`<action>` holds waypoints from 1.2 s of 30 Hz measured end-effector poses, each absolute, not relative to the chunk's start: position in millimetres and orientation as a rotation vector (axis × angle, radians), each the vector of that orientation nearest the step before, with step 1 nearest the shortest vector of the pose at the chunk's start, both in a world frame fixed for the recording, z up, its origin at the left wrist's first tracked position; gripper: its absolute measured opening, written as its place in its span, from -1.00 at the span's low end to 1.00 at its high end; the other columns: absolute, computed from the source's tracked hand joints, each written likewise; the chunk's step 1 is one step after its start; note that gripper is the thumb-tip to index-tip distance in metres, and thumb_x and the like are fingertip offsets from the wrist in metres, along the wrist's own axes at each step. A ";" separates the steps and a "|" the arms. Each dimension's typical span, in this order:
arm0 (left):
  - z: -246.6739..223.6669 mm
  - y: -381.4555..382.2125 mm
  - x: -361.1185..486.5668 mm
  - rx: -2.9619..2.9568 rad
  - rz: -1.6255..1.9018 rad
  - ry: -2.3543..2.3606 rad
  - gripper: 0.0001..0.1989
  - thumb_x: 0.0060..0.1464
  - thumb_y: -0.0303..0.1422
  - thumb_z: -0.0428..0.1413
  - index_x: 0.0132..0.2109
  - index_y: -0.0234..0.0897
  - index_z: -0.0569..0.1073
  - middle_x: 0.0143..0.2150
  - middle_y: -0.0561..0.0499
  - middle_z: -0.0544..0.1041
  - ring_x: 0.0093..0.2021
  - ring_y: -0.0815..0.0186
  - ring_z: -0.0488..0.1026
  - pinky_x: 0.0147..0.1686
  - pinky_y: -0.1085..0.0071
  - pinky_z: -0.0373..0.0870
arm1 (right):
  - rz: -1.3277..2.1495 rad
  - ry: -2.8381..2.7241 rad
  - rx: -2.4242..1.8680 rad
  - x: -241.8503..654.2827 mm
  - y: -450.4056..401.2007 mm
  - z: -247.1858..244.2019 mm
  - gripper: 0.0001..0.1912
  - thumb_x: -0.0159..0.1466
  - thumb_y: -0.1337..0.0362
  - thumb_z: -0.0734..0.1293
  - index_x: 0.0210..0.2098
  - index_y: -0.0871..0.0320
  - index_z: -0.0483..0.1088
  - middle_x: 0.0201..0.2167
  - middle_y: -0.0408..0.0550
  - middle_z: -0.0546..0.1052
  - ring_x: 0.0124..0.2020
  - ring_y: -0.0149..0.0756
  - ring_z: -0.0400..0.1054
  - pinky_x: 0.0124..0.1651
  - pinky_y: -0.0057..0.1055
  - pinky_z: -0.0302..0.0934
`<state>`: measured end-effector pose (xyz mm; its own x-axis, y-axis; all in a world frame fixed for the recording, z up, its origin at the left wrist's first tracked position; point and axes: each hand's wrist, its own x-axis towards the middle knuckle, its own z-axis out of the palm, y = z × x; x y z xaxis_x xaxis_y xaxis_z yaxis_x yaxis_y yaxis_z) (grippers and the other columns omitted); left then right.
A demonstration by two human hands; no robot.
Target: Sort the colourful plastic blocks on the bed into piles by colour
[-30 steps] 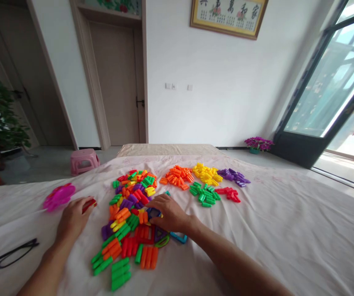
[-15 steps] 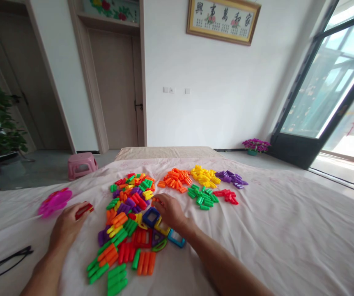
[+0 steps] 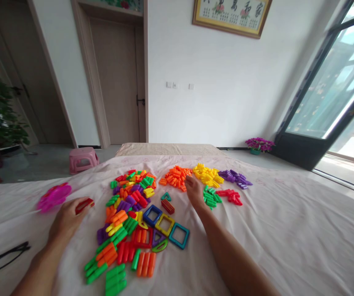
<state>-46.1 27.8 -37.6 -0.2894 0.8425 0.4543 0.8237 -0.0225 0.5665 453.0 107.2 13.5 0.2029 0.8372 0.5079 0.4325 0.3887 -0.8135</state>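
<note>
My left hand (image 3: 69, 216) is closed on a small red block (image 3: 84, 206) at the left of the mixed pile. My right hand (image 3: 194, 191) reaches to the near edge of the orange pile (image 3: 176, 177), its fingers together; whatever they hold is hidden. Just right of it lie green pieces (image 3: 211, 197), with the yellow pile (image 3: 207, 175) behind. The mixed pile (image 3: 130, 197) spreads between my hands. Near its right side lie a red striped block (image 3: 167, 206), a teal triangle (image 3: 166, 196) and blue (image 3: 152, 215), yellow (image 3: 165, 224) and teal (image 3: 179, 236) square frames.
Purple pieces (image 3: 235, 178) and red pieces (image 3: 231, 196) lie at the right. A magenta plastic item (image 3: 54, 197) and black glasses (image 3: 4, 257) lie at the left on the wrinkled cloth (image 3: 281, 230). A pink stool (image 3: 83, 159) stands beyond.
My right hand has moved right and away from me, from beside the mixed pile to the orange pile, uncovering the striped block and teal triangle. My left hand still holds the red block.
</note>
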 end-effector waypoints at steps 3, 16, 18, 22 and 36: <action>-38.3 27.1 -45.8 1.852 1.208 2.206 -0.54 0.05 -0.10 0.09 0.00 -0.30 0.54 -0.02 -0.19 0.61 0.01 0.02 0.53 0.09 0.16 0.43 | 0.534 -1.406 -1.153 436.6 94.7 13.9 -0.67 0.17 0.23 0.28 -0.14 0.20 0.54 -0.22 0.04 0.64 -0.18 -0.15 0.53 -0.06 -0.19 0.41; -34.1 23.9 -42.4 1.838 1.214 2.210 -0.53 0.05 -0.11 0.09 0.02 -0.28 0.54 0.00 -0.15 0.62 0.03 0.09 0.53 0.09 0.23 0.44 | 0.697 -2.565 -0.542 363.8 7.3 70.4 -0.91 0.21 0.33 0.43 -0.35 0.05 0.62 -0.34 -0.17 0.63 -0.26 -0.34 0.47 -0.06 -0.44 0.24; -35.6 24.9 -43.9 1.842 1.200 2.211 -0.53 0.05 -0.12 0.09 0.03 -0.29 0.54 0.01 -0.15 0.61 0.05 0.09 0.53 0.09 0.24 0.43 | 0.550 -2.661 -0.593 362.2 2.9 69.8 -0.87 0.20 0.36 0.43 -0.33 0.01 0.62 -0.30 -0.18 0.62 -0.20 -0.32 0.45 0.00 -0.41 0.20; -36.9 25.8 -45.0 1.841 1.192 2.213 -0.52 0.07 -0.13 0.08 0.05 -0.31 0.53 0.04 -0.16 0.60 0.07 0.08 0.51 0.11 0.23 0.42 | 0.351 -2.763 -0.635 359.1 -4.0 69.7 -0.83 0.21 0.30 0.45 -0.21 -0.04 0.61 -0.18 -0.16 0.57 -0.09 -0.28 0.38 0.00 -0.36 0.15; -32.5 23.0 -39.8 1.830 1.196 2.230 -0.51 0.06 -0.13 0.09 0.06 -0.31 0.54 0.02 -0.18 0.60 0.03 0.07 0.52 0.08 0.20 0.43 | 0.244 -2.794 -0.839 347.5 -32.5 84.6 -0.77 0.23 0.07 0.46 -0.25 0.10 0.55 -0.27 -0.08 0.49 -0.20 -0.27 0.32 -0.18 -0.38 0.11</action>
